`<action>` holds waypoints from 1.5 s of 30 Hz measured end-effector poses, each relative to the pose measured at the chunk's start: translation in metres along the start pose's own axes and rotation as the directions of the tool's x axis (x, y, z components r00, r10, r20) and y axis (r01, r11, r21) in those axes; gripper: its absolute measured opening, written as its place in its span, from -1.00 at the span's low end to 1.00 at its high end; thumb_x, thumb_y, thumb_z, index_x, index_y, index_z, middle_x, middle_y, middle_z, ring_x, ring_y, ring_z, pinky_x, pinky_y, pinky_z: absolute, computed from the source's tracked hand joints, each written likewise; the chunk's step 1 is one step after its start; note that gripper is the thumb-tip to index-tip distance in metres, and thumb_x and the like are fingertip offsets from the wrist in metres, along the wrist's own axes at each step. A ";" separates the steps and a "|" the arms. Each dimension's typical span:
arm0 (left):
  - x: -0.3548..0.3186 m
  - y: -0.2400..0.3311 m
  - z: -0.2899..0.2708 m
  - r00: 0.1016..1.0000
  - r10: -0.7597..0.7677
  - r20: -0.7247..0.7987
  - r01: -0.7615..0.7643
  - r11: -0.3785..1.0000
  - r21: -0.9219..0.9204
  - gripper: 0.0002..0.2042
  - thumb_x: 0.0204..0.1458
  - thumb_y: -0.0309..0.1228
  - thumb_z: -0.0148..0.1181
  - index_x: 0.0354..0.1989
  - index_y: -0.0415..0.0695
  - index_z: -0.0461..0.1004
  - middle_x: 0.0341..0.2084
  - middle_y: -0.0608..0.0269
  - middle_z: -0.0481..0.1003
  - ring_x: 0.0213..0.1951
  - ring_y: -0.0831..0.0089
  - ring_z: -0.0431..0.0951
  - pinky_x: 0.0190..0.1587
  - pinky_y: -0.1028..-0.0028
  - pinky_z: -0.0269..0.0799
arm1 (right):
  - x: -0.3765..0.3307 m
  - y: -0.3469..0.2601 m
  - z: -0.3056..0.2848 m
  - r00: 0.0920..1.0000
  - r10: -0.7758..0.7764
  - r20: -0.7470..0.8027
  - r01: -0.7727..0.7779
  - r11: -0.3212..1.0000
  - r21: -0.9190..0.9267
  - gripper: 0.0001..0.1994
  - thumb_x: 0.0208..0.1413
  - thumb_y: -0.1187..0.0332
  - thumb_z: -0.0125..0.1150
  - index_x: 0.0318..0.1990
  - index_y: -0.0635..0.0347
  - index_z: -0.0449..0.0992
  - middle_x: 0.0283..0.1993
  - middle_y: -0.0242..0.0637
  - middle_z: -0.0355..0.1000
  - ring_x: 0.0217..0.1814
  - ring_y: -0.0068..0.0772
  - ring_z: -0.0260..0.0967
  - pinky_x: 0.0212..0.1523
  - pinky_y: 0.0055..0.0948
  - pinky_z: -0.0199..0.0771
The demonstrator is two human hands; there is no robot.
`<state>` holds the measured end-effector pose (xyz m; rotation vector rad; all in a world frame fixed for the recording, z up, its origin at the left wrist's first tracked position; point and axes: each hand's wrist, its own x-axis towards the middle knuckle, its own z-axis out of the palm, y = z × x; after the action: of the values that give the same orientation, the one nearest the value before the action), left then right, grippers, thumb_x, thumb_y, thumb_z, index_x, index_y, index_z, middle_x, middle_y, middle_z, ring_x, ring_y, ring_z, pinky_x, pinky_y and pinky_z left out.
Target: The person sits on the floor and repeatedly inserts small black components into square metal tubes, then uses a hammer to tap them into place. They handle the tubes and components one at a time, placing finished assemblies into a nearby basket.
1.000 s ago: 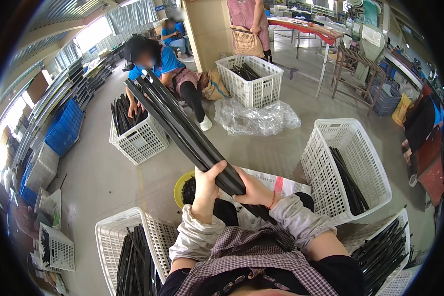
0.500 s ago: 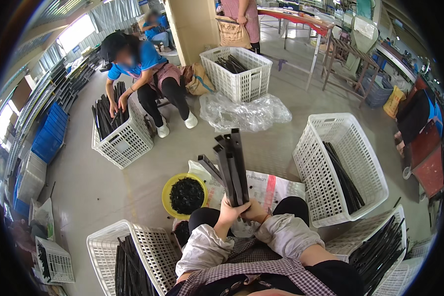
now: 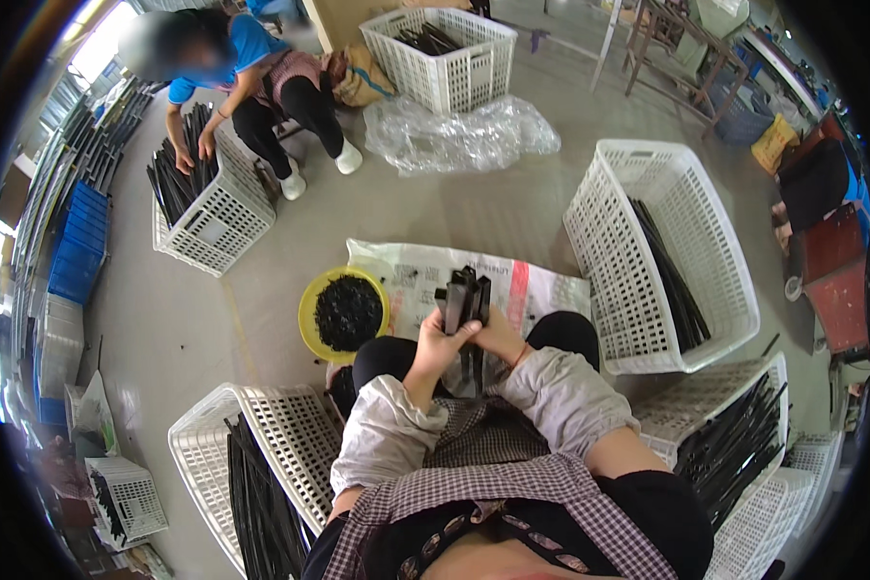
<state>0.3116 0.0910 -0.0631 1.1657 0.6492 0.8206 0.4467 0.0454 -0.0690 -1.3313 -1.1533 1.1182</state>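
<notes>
Black bars (image 3: 465,296): one bundle, right of yellow bowl (image 3: 306,311); left hand (image 3: 439,344) and right hand (image 3: 498,335) wrapped round it. Presumably stiff, smooth, apt to slide apart; best gripped round the middle.

This is a workshop or factory floor, with goods handled in bulk. White plastic crates (image 3: 582,208), many loaded with long black strips (image 3: 669,275), stand around a bare grey floor (image 3: 483,208) bearing a faint yellow line. A yellow bowl (image 3: 309,333) full of small black pieces sits near the centre. Long stock (image 3: 53,217) is stacked along the left edge beside blue bins (image 3: 79,237); a metal frame (image 3: 681,63) stands at upper right. A co-worker (image 3: 253,43) in blue sits over another crate at upper left, and the wearer has a checked apron (image 3: 512,483).
</notes>
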 end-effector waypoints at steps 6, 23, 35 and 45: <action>0.000 0.021 0.004 0.997 -0.067 0.049 0.067 0.998 0.002 -0.76 0.06 -0.52 0.28 -0.09 -0.24 0.50 -0.25 0.39 0.55 -0.22 0.65 0.47 -0.09 0.55 0.41 | -0.010 -0.011 0.000 0.995 0.061 -0.073 -0.039 0.962 0.270 -0.66 -0.04 0.44 0.34 -0.05 0.28 0.52 -0.18 -0.39 0.52 -0.11 -0.59 0.40 -0.02 -0.47 0.40; 0.028 0.056 -0.013 0.996 0.070 -0.058 -0.032 0.866 0.500 -0.80 0.02 -0.45 0.34 -0.25 -0.24 0.48 -0.46 0.44 0.49 -0.40 0.69 0.41 -0.33 0.65 0.35 | 0.009 -0.032 -0.024 0.994 0.085 -0.069 -0.059 0.948 0.311 -0.77 -0.05 0.37 0.41 -0.23 0.25 0.60 -0.33 -0.47 0.52 -0.27 -0.67 0.39 -0.21 -0.54 0.39; 0.034 0.053 -0.016 0.994 0.070 0.078 -0.075 0.995 0.066 -0.71 0.07 -0.63 0.20 -0.01 -0.29 0.43 -0.17 0.30 0.53 -0.14 0.59 0.50 -0.01 0.58 0.38 | 0.013 -0.021 -0.029 0.990 0.095 -0.103 -0.053 0.932 0.358 -0.72 -0.07 0.36 0.45 -0.19 0.24 0.59 -0.31 -0.48 0.51 -0.26 -0.65 0.38 -0.19 -0.55 0.38; 0.036 0.062 0.002 0.999 0.037 0.010 -0.038 0.996 0.081 -0.82 0.01 -0.59 0.30 -0.21 -0.25 0.50 -0.33 0.34 0.55 -0.29 0.63 0.49 -0.20 0.59 0.43 | 0.016 -0.023 -0.026 0.989 0.137 -0.046 -0.103 0.891 0.443 -0.70 -0.11 0.36 0.49 -0.21 0.23 0.56 -0.30 -0.51 0.49 -0.25 -0.66 0.38 -0.18 -0.57 0.38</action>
<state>0.3196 0.1310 -0.0043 1.2578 0.6598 0.8270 0.4732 0.0590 -0.0447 -1.0862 -0.7090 1.3143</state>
